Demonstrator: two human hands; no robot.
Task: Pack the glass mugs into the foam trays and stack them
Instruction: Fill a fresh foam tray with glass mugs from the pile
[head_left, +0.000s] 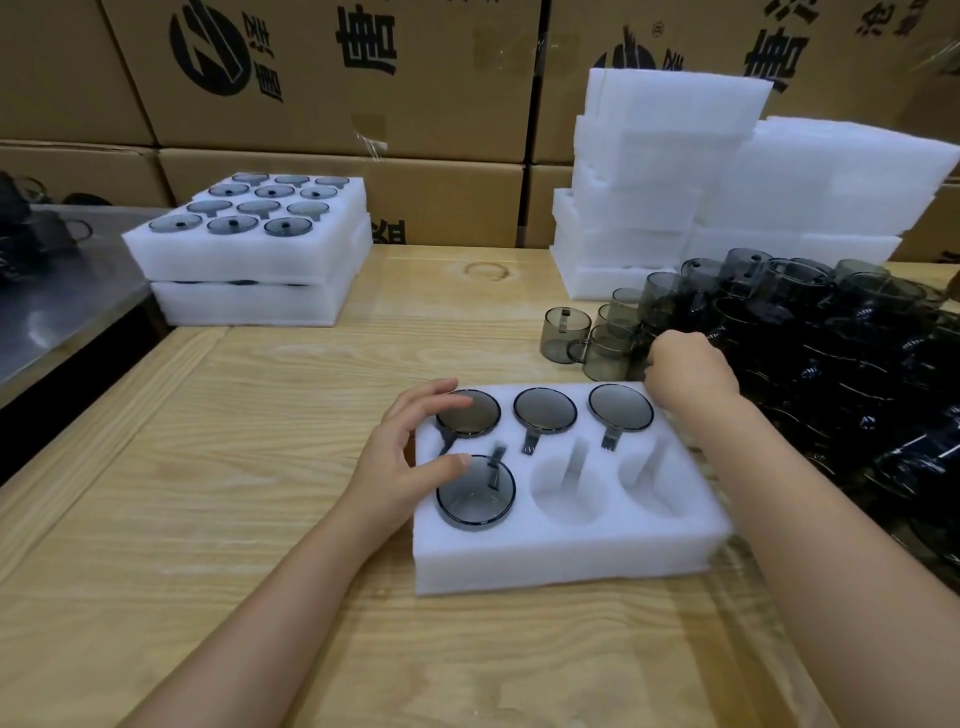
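Foam tray (571, 556), four slots filled
Thumb of the loose, spread left hand (415, 452) sits on the near-left mug (478, 501); right hand (691, 369) curled at the mug pile (831, 338) (can't tell what it holds).

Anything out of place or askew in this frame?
Two things. The glass mugs at the right lie heaped loosely on one another, some tipped. The upper filled tray at back left sits slightly offset on the tray below. No breakage shows.

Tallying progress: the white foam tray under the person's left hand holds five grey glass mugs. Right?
Not five: the head view shows four grey glass mugs in the white foam tray under the left hand, three in the far row, one near left; two slots are empty.
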